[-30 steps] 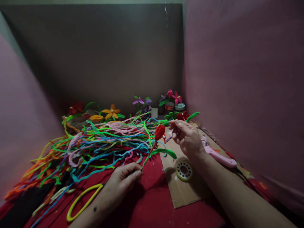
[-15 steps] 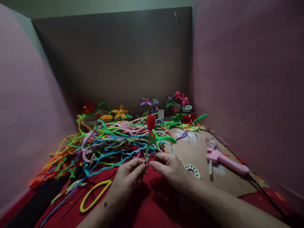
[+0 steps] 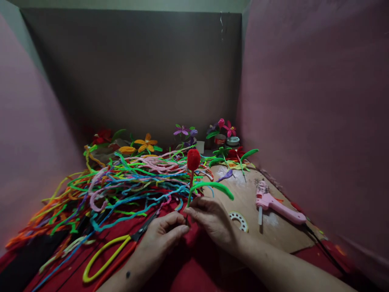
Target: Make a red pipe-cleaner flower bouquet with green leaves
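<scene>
A red pipe-cleaner flower (image 3: 193, 159) stands upright in front of me, with a long green leaf (image 3: 217, 186) curving out to the right from its stem. My right hand (image 3: 212, 219) pinches the stem just below the leaf. Lower down, my left hand (image 3: 167, 233) has thumb and forefinger closed on the stem's bottom end. Beside my left wrist lie scissors (image 3: 106, 257) with a yellow and a red handle loop, partly covered by the hand. The stem between my fingers is mostly hidden.
Many coloured pipe cleaners (image 3: 136, 178) are heaped at the left. On a brown board (image 3: 285, 231) at the right lie a pink glue gun (image 3: 279, 207) and a white tape spool (image 3: 238, 222). Finished flowers (image 3: 146, 142) stand along the back, near a lidded jar (image 3: 233, 141).
My right hand has moved onto the stem, and my left hand has slid lower on it. The flower has turned, its leaf drooping further right. The view has shifted, showing more of the scissors.
</scene>
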Motion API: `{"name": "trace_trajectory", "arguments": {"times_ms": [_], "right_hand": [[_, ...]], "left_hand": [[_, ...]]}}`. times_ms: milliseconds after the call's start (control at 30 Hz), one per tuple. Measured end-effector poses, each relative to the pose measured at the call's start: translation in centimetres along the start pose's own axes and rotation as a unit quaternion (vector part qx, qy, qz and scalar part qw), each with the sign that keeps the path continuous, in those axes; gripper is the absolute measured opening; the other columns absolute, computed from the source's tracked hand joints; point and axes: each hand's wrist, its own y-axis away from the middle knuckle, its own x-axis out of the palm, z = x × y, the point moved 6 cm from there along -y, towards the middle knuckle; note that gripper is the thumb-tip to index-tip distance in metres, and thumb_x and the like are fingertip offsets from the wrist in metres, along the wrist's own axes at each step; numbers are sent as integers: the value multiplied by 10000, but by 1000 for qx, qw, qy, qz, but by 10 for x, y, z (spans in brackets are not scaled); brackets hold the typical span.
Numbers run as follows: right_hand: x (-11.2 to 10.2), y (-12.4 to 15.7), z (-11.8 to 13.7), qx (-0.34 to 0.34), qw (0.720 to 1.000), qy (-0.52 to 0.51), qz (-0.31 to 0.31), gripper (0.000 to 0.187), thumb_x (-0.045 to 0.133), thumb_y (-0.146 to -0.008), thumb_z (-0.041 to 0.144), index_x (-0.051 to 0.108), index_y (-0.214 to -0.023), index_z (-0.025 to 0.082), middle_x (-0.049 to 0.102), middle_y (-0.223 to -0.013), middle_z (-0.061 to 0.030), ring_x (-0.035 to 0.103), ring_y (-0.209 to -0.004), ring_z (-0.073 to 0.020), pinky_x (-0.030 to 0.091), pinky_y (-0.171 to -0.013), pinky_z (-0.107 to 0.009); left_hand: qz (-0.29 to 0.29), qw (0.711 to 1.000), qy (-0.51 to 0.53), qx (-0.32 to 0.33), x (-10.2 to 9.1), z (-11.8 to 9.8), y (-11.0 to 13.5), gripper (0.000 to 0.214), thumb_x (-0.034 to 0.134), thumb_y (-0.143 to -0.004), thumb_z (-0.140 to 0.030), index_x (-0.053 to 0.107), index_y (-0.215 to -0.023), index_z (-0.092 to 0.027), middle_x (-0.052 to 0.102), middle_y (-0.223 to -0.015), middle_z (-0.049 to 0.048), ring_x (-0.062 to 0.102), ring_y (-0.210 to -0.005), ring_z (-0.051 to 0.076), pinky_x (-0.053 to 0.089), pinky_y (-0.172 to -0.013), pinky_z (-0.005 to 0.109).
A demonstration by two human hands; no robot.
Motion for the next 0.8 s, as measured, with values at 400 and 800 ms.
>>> {"name": "trace_trajectory", "arguments": {"times_ms": [400, 800], "right_hand": [[4, 0, -2, -2, 1000, 20, 18, 237, 522, -762, 245, 509, -544, 153, 469, -510, 36, 383, -490, -75, 296, -474, -206], [4, 2, -11, 93, 994, -29, 49, 202, 636, -680, 318, 619, -634, 121, 455, -484, 46, 319, -400, -45, 198, -388, -205]], "left_hand": [[4, 1000, 2, -21, 4, -1, 5, 214, 574, -720, -321, 500, -612, -152, 387, -505, -62, 333, -465, 75, 249, -441, 202], [-25, 998, 54, -9, 1, -3, 7, 146, 572, -731, -272, 550, -674, -139, 379, -491, -69, 295, -440, 57, 207, -423, 196]]}}
